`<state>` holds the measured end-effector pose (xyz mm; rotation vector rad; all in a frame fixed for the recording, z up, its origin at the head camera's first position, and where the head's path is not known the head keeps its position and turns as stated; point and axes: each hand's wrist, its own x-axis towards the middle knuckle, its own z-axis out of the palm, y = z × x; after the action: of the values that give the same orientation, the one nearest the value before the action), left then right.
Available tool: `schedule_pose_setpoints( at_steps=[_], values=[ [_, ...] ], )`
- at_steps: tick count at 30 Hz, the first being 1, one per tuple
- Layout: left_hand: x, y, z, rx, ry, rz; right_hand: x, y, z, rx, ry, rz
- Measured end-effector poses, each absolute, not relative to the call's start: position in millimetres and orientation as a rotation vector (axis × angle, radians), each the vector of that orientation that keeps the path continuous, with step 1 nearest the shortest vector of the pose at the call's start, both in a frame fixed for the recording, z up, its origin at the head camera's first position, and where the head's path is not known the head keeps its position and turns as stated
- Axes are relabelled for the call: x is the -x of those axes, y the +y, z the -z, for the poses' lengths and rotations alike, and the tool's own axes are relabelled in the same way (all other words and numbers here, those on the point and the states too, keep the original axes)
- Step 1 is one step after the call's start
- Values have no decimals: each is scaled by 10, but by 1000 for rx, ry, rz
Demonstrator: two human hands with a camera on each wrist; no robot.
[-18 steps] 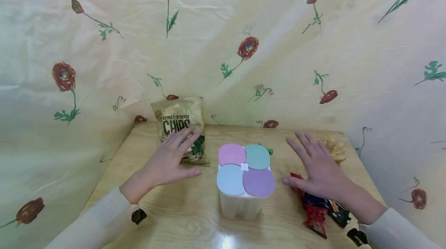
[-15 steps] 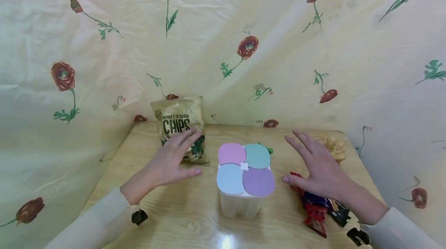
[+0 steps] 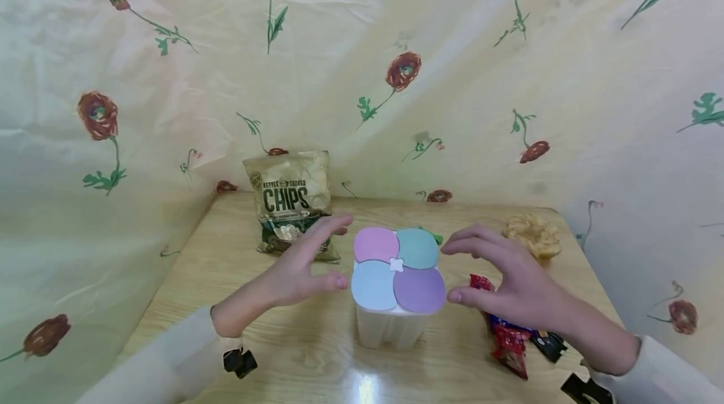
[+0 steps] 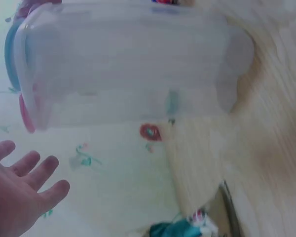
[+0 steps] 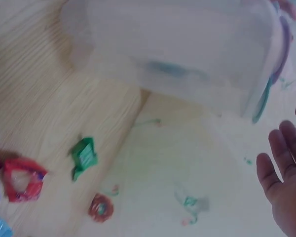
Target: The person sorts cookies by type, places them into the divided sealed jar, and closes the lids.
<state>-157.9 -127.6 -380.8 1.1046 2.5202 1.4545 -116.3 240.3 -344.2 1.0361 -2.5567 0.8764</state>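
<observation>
A tall translucent container (image 3: 391,328) stands upright on the wooden table. Its lid (image 3: 396,264) has pink, teal, light blue and purple flaps, all lying flat. To its left is my left hand (image 3: 294,272), fingers spread and slightly bent, a small gap from the lid. On the opposite side my right hand (image 3: 511,278) faces it with thumb and fingers apart, close to the lid but holding nothing. Both wrist views show the container's side wall (image 4: 128,64) and bare space between it and the fingers. In the right wrist view, the right hand (image 5: 288,173) has its palm turned toward it.
A bag of chips (image 3: 288,203) leans at the back left, partly behind the left hand. At the back right sits a tan, crumpled-looking item (image 3: 532,235). Red wrappers (image 3: 509,347) and a dark packet (image 3: 547,346) lie by the right forearm. A green-wrapped piece (image 5: 84,157) is behind the container.
Both hands have moved inward toward the container's lid from either side, their fingers bending a little more. The container stays in place, while the head view has shifted slightly.
</observation>
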Motion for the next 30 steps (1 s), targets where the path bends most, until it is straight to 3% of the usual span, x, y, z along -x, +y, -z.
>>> schedule_pose_setpoints(
  at_steps=[11,30],
  values=[
    [1532,-1124,3856,-1000,2365,-1550,1037,2166,3440,-1192,-2478,-1071],
    [1529,-1086,3868,-939,2363,-1487,974,2162,3577,-1094,-2536,-998]
  ],
)
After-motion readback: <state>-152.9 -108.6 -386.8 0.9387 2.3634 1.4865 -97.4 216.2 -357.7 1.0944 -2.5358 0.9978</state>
